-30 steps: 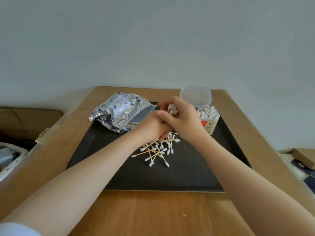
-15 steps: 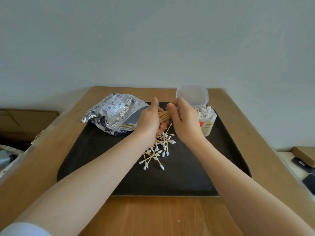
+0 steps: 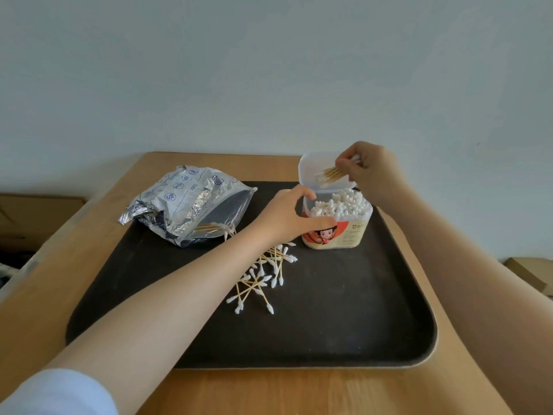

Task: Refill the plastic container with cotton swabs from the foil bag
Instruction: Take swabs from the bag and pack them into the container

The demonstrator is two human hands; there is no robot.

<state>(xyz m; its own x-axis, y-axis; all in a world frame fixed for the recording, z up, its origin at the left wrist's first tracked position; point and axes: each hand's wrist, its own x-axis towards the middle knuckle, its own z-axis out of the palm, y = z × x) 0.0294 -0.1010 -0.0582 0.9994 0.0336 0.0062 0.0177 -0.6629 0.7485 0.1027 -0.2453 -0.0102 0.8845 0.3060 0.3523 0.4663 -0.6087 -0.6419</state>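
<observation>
Your right hand point(image 3: 369, 170) pinches a small bundle of cotton swabs point(image 3: 329, 175) between thumb and curled fingers, held above the plastic container point(image 3: 336, 223), in front of its raised lid point(image 3: 311, 169). Your left hand point(image 3: 288, 215) curls around the container's near-left side, thumb at the front wall and fingers at the rim, steadying it.

To seat this bundle well, turn the sticks upright so they match the ones already standing inside, and lower them into whatever gap remains; the container looks nearly full, so ease them in rather than push. Keep the left hand firm so the light tub does not tip.

The swabs have thin tan sticks and soft white tips. The container is translucent, rounded, with a printed label on its front. A loose pile of swabs point(image 3: 263, 277) lies scattered on the dark matte tray point(image 3: 359, 324). The crinkled foil bag point(image 3: 185, 205) lies open on its side at the tray's far left, with a few swabs at its mouth.
</observation>
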